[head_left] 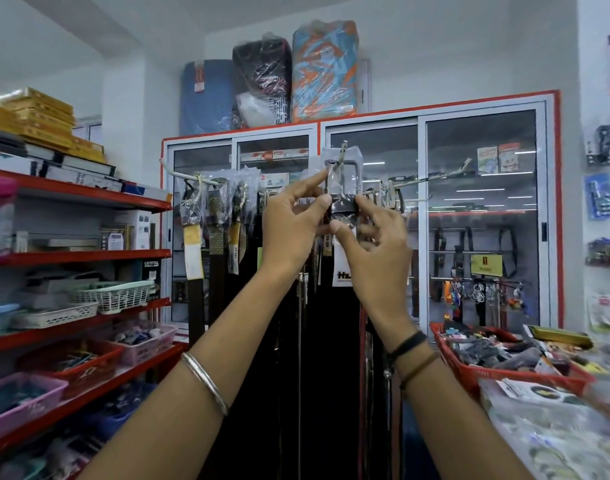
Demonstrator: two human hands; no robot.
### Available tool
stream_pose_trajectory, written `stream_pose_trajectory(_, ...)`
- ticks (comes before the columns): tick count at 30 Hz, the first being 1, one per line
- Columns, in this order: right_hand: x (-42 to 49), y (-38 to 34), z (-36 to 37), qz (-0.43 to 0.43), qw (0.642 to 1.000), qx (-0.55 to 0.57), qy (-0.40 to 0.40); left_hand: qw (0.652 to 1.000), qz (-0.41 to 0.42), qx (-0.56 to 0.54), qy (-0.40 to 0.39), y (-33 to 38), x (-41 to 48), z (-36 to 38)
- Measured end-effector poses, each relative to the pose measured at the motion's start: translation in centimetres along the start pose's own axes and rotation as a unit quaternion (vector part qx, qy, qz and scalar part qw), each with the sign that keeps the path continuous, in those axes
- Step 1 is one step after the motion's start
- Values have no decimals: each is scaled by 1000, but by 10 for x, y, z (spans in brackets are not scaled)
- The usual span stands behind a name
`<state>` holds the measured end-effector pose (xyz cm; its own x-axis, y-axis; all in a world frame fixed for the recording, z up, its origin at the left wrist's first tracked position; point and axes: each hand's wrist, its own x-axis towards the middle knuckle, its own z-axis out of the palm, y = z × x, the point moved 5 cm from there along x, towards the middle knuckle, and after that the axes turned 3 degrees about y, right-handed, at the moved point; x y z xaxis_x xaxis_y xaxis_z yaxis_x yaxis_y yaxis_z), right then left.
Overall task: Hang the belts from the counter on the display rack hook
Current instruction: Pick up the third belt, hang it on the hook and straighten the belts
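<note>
**Belt held up at the hook**

The belt (343, 207) is partly hidden behind both hands, and its shiny plastic wrap makes the buckle hard to see. Both arms reach up. The left hand (294, 221) pinches the wrap by the hook (341, 154). The right hand (372, 242) grips the belt's dark strap. More belts (224, 230) hang just beside

A row of dark leather belts (227, 244) hangs from white metal rack hooks (343, 152), before a glass-fronted cabinet (480, 216); red metal shelving (78, 199) stands left, a red plastic basket (497, 372) right.
</note>
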<state>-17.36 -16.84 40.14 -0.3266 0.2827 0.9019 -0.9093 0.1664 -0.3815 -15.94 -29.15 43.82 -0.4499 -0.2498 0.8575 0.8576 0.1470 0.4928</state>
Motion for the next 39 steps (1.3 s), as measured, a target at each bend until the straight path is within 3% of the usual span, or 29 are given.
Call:
stream_pose_trajectory(4,1,10,-7,-41,999,-19,-16,996,20,60,-58,-8,-8,-9)
stream_pose_trajectory(6,2,14,-8,-72,996,-37,-35,984,76,145,-70,-8,-10,-13)
stream_pose_trajectory(11,1,26,-1,-128,984,-83,-87,872,265,405,-78,-5,-9,-14)
stream_pose_trajectory(15,3,35,4,-146,981,-94,-91,817,289,486,-114,-17,-1,-13)
stream_pose_trajectory(21,7,47,12,-175,974,-114,-91,790,277,534,-120,-38,9,-20)
stream_pose_trajectory(31,1,49,14,-189,970,-143,-59,797,258,531,-130,-52,5,-22)
stream_pose_trajectory(34,-9,38,9,-188,968,-164,-19,801,267,520,-130,-50,-8,-30)
stream_pose_trajectory(39,-55,6,18,-224,960,-169,20,857,288,421,-69,-45,-33,-82)
